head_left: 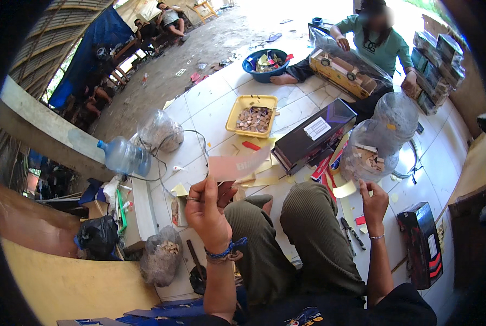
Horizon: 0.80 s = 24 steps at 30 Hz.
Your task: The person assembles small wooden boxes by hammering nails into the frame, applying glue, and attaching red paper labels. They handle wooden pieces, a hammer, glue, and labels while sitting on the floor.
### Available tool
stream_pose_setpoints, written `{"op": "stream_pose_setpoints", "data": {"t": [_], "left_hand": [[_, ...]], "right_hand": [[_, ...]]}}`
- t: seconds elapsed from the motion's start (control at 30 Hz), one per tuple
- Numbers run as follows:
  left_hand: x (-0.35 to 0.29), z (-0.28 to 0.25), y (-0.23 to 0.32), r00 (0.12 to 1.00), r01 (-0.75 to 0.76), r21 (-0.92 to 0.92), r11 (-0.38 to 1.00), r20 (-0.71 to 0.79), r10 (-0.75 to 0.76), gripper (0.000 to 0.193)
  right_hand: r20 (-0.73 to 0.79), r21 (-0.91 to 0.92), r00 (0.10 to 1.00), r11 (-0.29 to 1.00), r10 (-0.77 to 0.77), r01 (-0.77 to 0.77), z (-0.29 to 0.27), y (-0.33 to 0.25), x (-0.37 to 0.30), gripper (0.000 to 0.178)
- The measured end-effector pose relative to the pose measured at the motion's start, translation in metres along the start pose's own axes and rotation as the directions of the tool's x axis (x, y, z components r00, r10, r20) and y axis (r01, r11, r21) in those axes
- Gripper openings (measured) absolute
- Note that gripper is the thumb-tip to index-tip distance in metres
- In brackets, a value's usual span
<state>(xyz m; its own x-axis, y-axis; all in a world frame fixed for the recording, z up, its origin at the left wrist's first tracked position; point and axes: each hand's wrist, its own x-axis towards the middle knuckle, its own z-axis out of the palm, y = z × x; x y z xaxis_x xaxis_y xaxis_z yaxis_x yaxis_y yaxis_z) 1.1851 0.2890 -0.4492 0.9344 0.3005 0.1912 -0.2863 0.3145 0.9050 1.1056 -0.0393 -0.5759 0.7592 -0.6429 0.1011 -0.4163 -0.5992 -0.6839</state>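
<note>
My left hand point(209, 209), raised above my left knee, pinches a thin pale pink sheet point(232, 167) by its near edge; the sheet's far end curls to the right. Over on the right, my right hand point(373, 204) has its fingertips pressed together. A curled cream-coloured strip point(345, 189) reaches close to those fingertips; whether they grip it I cannot tell. Beyond the sheet, a long black box point(314, 133) with a white label lies on the tiles. A yellow basin point(251, 131) of small wooden pieces stands behind it.
Clear plastic containers point(369, 152) with wooden pieces stand right; bottles point(124, 157) and bags point(161, 255) stand left. Two pens point(353, 233) and a dark box point(421, 244) lie near my right arm. Opposite, a person point(370, 41) handles a wooden toy truck point(340, 70) beside a blue tub point(265, 64).
</note>
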Motion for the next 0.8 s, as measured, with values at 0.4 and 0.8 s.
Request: {"op": "stream_pose_setpoints", "data": {"t": [0.4,0.8], "left_hand": [[-0.038,0.073,-0.006,0.920,0.158,-0.045,0.986,0.371,-0.131,0.011],[0.204,-0.009,-0.171,0.908,-0.184,0.252,0.950,0.415,0.065,0.024]], "right_hand": [[-0.188,0.295,0.662,0.601,-0.726,0.743,-0.019,-0.173,-0.013,0.028],[-0.161,0.537,0.976,0.817,-0.143,0.208,-0.005,-0.125,0.027,0.026]]}}
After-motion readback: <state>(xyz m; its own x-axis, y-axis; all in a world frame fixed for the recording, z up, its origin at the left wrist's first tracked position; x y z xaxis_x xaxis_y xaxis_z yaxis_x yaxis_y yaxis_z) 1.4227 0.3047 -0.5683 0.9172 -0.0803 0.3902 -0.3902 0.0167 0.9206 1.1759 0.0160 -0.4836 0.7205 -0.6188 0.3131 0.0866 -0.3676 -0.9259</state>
